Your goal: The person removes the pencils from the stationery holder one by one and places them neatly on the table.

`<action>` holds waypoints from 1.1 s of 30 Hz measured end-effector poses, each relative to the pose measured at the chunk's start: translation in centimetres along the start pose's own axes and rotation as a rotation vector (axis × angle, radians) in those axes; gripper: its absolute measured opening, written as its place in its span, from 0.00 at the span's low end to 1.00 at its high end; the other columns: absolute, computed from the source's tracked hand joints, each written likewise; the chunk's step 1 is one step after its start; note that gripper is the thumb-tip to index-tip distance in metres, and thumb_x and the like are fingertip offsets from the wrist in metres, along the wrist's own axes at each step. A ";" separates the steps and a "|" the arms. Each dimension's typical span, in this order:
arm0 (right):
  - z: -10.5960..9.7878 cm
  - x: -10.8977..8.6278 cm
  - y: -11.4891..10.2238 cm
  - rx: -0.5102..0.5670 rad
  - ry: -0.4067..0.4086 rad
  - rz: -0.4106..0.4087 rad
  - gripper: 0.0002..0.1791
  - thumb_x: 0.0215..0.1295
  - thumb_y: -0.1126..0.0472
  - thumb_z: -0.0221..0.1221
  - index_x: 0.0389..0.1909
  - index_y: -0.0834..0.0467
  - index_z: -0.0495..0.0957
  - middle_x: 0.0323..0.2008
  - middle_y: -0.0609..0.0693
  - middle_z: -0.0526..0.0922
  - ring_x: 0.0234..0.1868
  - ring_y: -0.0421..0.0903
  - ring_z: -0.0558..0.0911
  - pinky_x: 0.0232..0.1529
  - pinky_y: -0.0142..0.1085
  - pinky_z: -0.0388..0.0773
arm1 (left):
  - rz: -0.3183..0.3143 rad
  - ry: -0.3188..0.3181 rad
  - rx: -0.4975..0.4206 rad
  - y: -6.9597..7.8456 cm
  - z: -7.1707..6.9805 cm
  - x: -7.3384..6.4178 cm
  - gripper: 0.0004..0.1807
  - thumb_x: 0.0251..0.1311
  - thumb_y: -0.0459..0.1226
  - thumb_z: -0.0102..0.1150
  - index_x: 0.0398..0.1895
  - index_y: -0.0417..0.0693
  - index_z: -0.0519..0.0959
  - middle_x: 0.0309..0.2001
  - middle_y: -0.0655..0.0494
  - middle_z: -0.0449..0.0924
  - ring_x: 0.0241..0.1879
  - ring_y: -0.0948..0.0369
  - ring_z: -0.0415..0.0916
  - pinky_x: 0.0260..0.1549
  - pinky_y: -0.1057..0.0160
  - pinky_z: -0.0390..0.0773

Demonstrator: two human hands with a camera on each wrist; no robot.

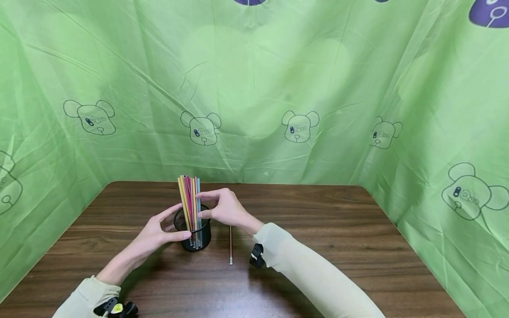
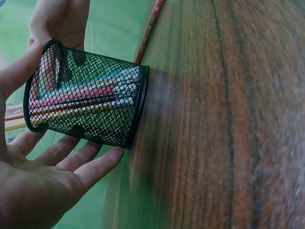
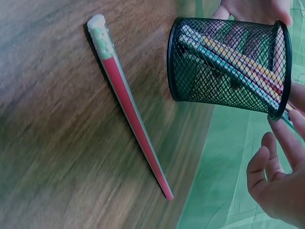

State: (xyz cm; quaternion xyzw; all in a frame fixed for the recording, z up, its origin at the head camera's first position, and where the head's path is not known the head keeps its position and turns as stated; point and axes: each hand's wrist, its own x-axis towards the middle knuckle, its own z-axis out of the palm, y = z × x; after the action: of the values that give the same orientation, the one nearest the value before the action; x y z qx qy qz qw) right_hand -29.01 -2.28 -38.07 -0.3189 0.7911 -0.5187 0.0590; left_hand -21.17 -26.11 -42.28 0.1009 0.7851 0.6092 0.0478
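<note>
A black wire-mesh pencil cup [image 1: 203, 240] stands upright on the table, holding a bundle of several coloured pencils [image 1: 188, 194] with their eraser ends down. My left hand [image 1: 152, 232] holds the cup from the left, thumb at the near rim and the other fingers spread round its side. From the right, my right hand [image 1: 229, 209] pinches the pencils just above the rim, with index finger and thumb against them. One red-striped pencil [image 3: 131, 105] lies apart on the table, to the right of the cup, its white eraser towards me.
The dark wood-grain table [image 1: 338, 247] spreads out on both sides. Green cloth [image 1: 254, 88] printed with bear faces hangs along its back and sides. Black straps with small devices sit on both wrists, over pale sleeves [image 1: 314, 265].
</note>
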 end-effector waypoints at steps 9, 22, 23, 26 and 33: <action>0.4 0.3 0.5 -0.024 0.163 -0.054 0.25 0.54 0.65 0.80 0.54 0.53 0.89 0.42 0.45 0.91 0.28 0.39 0.82 0.30 0.30 0.78 | 0.011 -0.002 -0.029 -0.1 0.2 0.0 0.51 0.63 0.37 0.74 0.85 0.44 0.54 0.78 0.35 0.61 0.72 0.36 0.66 0.56 0.63 0.75; -0.3 0.6 -0.3 0.067 0.348 -0.129 0.31 0.52 0.69 0.80 0.59 0.51 0.88 0.49 0.47 0.88 0.40 0.43 0.89 0.43 0.37 0.85 | 0.022 0.014 -0.020 -0.1 0.2 -0.1 0.51 0.62 0.36 0.75 0.84 0.43 0.56 0.77 0.35 0.62 0.71 0.37 0.66 0.54 0.66 0.75; -0.3 0.6 -0.3 0.091 0.352 -0.131 0.31 0.53 0.70 0.80 0.59 0.51 0.87 0.50 0.47 0.87 0.39 0.43 0.90 0.42 0.38 0.85 | 0.022 0.013 -0.019 0.0 0.2 -0.1 0.51 0.62 0.36 0.75 0.84 0.43 0.56 0.77 0.35 0.62 0.71 0.37 0.66 0.54 0.66 0.75; -0.5 0.7 -0.6 0.145 0.362 -0.135 0.32 0.54 0.72 0.78 0.60 0.51 0.87 0.53 0.48 0.85 0.38 0.44 0.90 0.38 0.38 0.87 | 0.019 0.010 -0.017 0.0 0.2 -0.1 0.51 0.62 0.37 0.75 0.84 0.43 0.56 0.77 0.35 0.61 0.71 0.36 0.67 0.54 0.66 0.75; -1.2 0.8 -1.2 0.179 0.372 -0.119 0.33 0.56 0.73 0.77 0.63 0.50 0.85 0.55 0.51 0.83 0.36 0.43 0.90 0.34 0.36 0.86 | 0.015 0.010 -0.018 -0.1 0.1 -0.1 0.51 0.62 0.37 0.75 0.84 0.43 0.55 0.77 0.34 0.61 0.71 0.35 0.66 0.54 0.66 0.75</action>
State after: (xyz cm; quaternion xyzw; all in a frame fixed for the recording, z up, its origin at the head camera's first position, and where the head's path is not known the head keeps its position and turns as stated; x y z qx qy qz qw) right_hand -29.60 -2.11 -36.37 -0.2574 0.7189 -0.6392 -0.0911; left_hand -21.06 -26.07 -42.38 0.1033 0.7792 0.6169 0.0400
